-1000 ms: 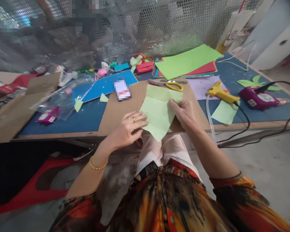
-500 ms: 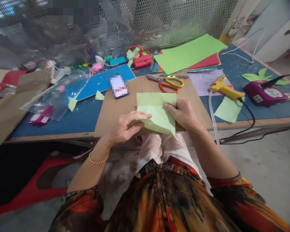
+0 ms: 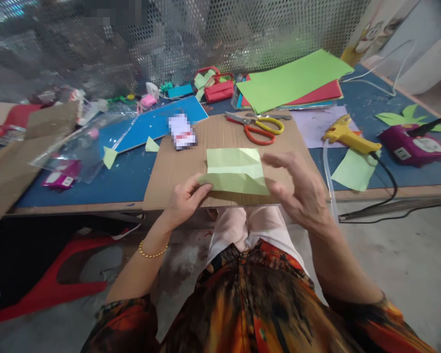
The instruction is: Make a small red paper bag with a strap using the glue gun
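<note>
A creased sheet of light green paper (image 3: 237, 169) is over the cardboard (image 3: 220, 132) at the table's front edge, with fold lines running across it. My left hand (image 3: 187, 198) pinches the sheet's left edge between thumb and fingers. Just off the sheet's right end is my right hand (image 3: 301, 191), slightly blurred, its fingers apart and nothing in them. Beyond the paper lie scissors (image 3: 260, 130) with one orange and one yellow handle.
A phone (image 3: 183, 131) lies on the cardboard's left. To the right are a yellow glue gun (image 3: 353, 137), a purple power strip (image 3: 413, 144) and cables. At the back, bright green sheets (image 3: 297, 81) top a stack beside a red paper bag (image 3: 219, 91).
My right hand has let go of the green paper and moved right, its fingers spreading. The sheet now lies lower and flatter, while my left hand keeps its pinch.
</note>
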{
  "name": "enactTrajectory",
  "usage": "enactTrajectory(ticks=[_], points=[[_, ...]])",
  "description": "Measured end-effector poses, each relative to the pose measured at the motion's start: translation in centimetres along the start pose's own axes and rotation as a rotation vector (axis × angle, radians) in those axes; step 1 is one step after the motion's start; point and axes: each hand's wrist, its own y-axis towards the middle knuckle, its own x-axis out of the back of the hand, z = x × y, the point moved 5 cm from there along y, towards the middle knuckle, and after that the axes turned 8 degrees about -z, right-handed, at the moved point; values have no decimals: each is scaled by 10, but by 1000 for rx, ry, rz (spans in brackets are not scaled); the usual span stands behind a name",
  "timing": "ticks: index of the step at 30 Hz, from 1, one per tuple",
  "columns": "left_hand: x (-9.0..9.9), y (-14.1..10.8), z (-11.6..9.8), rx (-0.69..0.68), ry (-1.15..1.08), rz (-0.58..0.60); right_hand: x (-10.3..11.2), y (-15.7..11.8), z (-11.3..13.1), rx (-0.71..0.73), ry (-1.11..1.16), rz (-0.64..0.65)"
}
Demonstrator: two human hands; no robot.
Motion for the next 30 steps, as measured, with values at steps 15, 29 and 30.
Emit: enactTrajectory(ticks=[15, 29, 30], points=[[-17, 62, 12, 128, 184, -123, -41, 40, -23, -259, -396, 160], [-33, 53, 20, 155, 491, -95, -52, 34, -30, -305, -673, 210], [-34, 53, 22, 157, 500, -103, -51, 35, -31, -309, -661, 198]])
